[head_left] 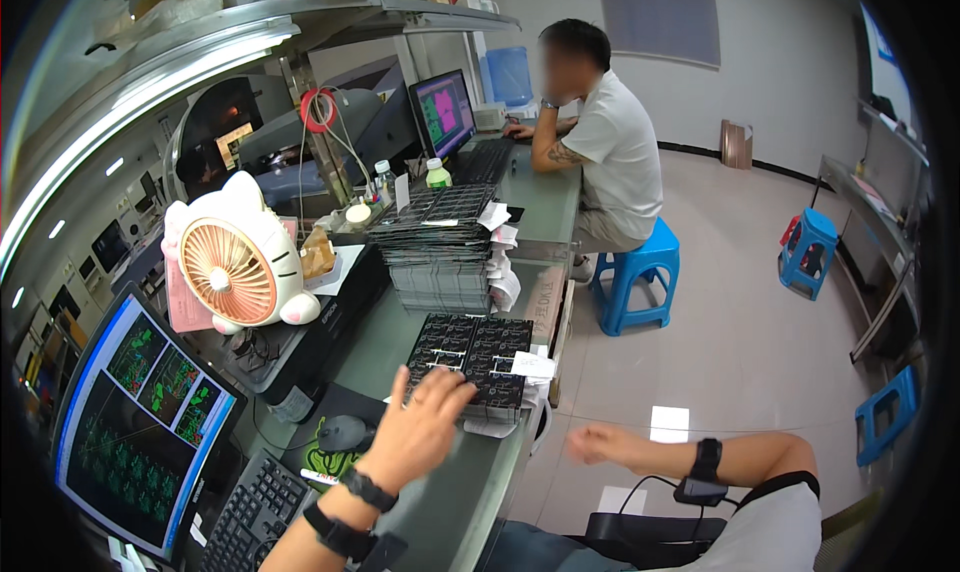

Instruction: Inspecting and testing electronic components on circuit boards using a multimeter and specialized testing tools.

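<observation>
My left hand (425,422) has its fingers spread and reaches over the near edge of a short stack of black circuit board panels (488,344). Its fingertips are at or just above the top panel; whether they touch it I cannot tell. A white paper slip (533,364) lies on the stack's right side. Off the bench's right edge, above the floor, hovers my right hand (602,444), smeared by motion, with its finger shape unclear and nothing visible in it. Behind the short stack rises a taller stack of similar panels (440,262), with paper slips sticking out.
Left of my left hand are a mouse (343,433), a black keyboard (255,512) and a monitor (150,422). A white cat-shaped fan (240,262) stands on a black machine. Farther along the bench, a person (615,152) sits on a blue stool (640,282) at another monitor (443,112).
</observation>
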A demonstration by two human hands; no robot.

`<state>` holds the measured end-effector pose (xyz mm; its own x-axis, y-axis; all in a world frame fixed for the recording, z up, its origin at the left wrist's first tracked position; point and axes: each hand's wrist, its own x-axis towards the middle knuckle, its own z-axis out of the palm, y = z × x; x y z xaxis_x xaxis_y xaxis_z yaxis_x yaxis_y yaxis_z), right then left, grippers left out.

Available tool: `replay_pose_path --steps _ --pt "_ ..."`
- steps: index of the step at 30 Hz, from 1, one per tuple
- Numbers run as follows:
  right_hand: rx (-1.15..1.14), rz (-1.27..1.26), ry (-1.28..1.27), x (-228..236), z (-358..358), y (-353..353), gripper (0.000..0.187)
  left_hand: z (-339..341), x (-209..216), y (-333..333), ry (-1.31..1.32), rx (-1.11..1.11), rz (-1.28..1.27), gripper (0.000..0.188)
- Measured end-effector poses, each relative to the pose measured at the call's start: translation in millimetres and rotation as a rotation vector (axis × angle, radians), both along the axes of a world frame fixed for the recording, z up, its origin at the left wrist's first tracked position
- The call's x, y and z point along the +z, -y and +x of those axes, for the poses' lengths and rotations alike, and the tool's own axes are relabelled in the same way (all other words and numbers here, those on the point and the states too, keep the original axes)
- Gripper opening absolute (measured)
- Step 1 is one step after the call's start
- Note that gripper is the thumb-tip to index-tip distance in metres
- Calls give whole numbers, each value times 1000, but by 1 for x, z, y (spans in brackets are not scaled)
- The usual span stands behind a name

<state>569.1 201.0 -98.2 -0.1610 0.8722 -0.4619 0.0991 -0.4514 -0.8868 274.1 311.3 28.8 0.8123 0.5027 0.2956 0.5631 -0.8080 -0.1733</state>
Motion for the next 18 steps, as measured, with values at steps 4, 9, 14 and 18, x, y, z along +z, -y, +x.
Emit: replay_pose_path --steps 4,9,14,18 --pt "593 237 649 -92 35 76 63 -9 -25 62 0 -266 -393 48" --pt "762 30 822 -80 23 87 69 -25 -57 88 51 -329 -629 49" --pt "1167 155 896 -71 3 71 65 -27 -48 84 35 -376 -784 63" --pt "1332 -50 902 -73 -6 50 70 -28 -44 80 87 -373 -811 60"
